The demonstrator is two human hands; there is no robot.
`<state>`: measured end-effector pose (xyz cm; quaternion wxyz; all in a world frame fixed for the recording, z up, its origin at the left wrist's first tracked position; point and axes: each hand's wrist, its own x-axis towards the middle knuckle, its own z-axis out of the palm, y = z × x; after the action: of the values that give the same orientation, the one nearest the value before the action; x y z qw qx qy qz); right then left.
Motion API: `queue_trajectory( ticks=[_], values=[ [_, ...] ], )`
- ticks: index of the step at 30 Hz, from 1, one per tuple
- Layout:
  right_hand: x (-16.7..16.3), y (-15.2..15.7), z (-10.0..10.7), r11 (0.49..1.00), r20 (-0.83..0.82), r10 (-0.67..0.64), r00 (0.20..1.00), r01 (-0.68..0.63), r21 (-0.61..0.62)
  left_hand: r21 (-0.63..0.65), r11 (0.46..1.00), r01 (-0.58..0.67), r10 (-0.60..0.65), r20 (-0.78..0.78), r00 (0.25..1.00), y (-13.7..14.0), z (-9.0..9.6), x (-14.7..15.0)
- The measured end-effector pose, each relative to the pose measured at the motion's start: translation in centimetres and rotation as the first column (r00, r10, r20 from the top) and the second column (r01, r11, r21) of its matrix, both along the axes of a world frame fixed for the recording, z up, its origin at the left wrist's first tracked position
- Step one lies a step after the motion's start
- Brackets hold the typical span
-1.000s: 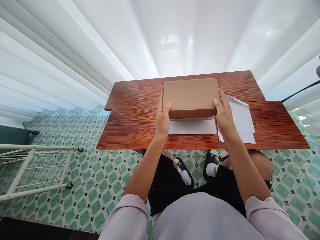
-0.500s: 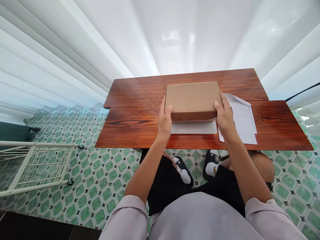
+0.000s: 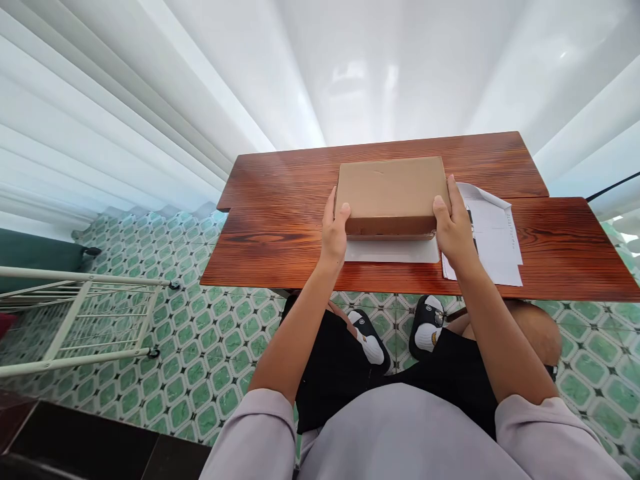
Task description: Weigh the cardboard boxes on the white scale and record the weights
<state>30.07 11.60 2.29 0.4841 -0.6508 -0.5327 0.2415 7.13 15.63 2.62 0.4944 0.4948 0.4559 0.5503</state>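
A closed brown cardboard box (image 3: 391, 190) is held between my two hands over the table. My left hand (image 3: 335, 230) grips its left end, thumb on the near top edge and fingers along the side. At the right end, my right hand (image 3: 454, 227) holds it the same way. Beneath the box's near side, a flat white item (image 3: 393, 251) shows as a strip; the rest of it is hidden, so I cannot tell its kind. White paper sheets (image 3: 493, 240) with some print lie beside my right hand, one edge curled.
The reddish-brown wooden table (image 3: 270, 247) has a stepped outline on both sides. White curtains (image 3: 280, 73) hang behind it. A cream metal rack (image 3: 100, 320) on casters is on the green-patterned tile floor (image 3: 200, 360) at left.
The view has shifted slightly, so the table, box and papers appear a little further right and higher. Both hands keep their hold on the box.
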Motion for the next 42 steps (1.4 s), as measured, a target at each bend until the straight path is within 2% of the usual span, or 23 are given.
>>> queue_trajectory(
  ticks=[9, 14, 25, 36, 42],
  values=[
    [0.3, 0.3, -0.4, 0.999, 0.052, 0.009, 0.999, -0.011, 0.040, -0.008, 1.000, 0.008, -0.008, -0.015, 1.000, 0.6, -1.1, -0.3],
    [0.1, 0.5, -0.7, 0.997, 0.057, 0.000, 0.998, -0.004, 0.076, -0.014, 1.000, -0.003, 0.002, -0.028, 1.000, 0.6, -0.8, -0.1],
    [0.1, 0.2, -0.1, 0.999, 0.060, 0.004, 0.998, -0.007, 0.052, 0.010, 1.000, -0.003, 0.003, -0.025, 1.000, 0.7, -0.8, -0.2],
    [0.4, -0.9, 1.0, 1.000, 0.184, -0.013, 0.983, 0.016, -0.013, -0.079, 0.994, 0.082, -0.086, -0.050, 0.995, -0.2, 1.1, -0.7],
    [1.2, -1.3, 1.3, 0.998, 0.290, -0.005, 0.957, 0.021, -0.052, -0.020, 0.996, 0.084, -0.086, -0.154, 0.984, 0.1, 1.1, -1.6]
  ],
)
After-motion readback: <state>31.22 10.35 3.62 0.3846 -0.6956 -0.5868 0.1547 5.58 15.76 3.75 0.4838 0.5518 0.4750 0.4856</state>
